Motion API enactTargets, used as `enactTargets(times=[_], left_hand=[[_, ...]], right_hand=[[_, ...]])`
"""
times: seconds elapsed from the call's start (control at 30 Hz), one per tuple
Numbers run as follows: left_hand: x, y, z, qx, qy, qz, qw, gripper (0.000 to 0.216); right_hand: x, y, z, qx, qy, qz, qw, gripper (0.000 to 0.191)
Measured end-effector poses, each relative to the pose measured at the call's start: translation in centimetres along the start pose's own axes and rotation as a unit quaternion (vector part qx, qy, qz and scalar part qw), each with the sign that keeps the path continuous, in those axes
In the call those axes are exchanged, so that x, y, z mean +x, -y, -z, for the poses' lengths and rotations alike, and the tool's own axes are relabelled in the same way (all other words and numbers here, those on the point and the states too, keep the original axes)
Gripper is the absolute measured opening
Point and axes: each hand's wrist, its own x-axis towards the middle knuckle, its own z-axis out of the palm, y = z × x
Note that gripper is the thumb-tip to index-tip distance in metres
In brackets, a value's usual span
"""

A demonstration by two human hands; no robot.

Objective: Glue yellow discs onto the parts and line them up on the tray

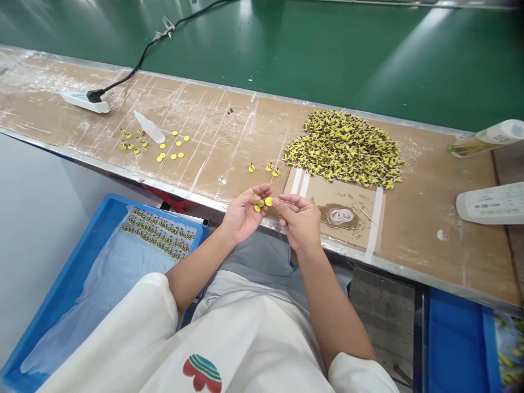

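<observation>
While pinching one disc point(268, 201) mid-frame in the right hand point(303, 222), holds more discs point(257, 208) just leftward in the left hand point(242, 216).

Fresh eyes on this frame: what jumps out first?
The big heap of yellow and dark pieces on the bench, right of centre. Next, the left hand and right hand, holding yellow discs at the bench's near edge. Lower left, a blue tray bears rows of similar pieces.

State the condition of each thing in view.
Left hand: palm up, holding discs
Right hand: pinching one disc
Loose discs: scattered
Pile: heaped on the table
Small bottle: lying on its side
Plug: in the power strip
Tray: part-filled with rows of pieces
Wet-looking patch: spread on cardboard
</observation>
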Motion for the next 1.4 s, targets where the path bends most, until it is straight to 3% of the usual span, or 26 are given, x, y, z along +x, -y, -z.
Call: enactTargets(times=[0.3, 0.5, 0.67, 0.87, 1.13, 1.3, 1.4], left_hand=[[-0.9, 1.3, -0.2, 0.085, 0.086, 0.01, 0.993, 0.025], [-1.1, 2.2, -0.5, 0.081, 0.072, -0.017, 0.994, 0.024], [-1.1, 2.4, -0.4, 0.077, 0.087, 0.009, 0.993, 0.031], [-1.1, 2.5, -0.3, 0.138, 0.106, 0.036, 0.984, 0.03], [-1.0, 3.2, -0.9, 0.127, 0.106, 0.026, 0.986, 0.034], [-0.7, 3.2, -0.7, 0.128, 0.095, 0.048, 0.986, 0.033], [-0.3, 3.0, -0.6, 0.105, 0.078, 0.033, 0.991, 0.03]], right_hand=[[-1.4, 0.8, 0.3, 0.093, 0.0, -0.054, 0.994, 0.038], [-2.7, 0.2, 0.1, 0.078, -0.016, 0.003, 0.997, 0.033], [-3.0, 0.7, 0.7, 0.062, 0.0, 0.024, 0.998, 0.032], [-3.2, 2.3, 2.2, 0.025, 0.05, -0.033, 0.998, 0.046], [-3.6, 1.4, 2.3, 0.076, 0.021, -0.029, 0.996, 0.044], [-4.2, 2.6, 2.4, -0.014, 0.004, -0.018, 1.0, 0.055], [-4.6, 4.5, 2.8, -0.16, -0.04, 0.081, 0.983, 0.049]])
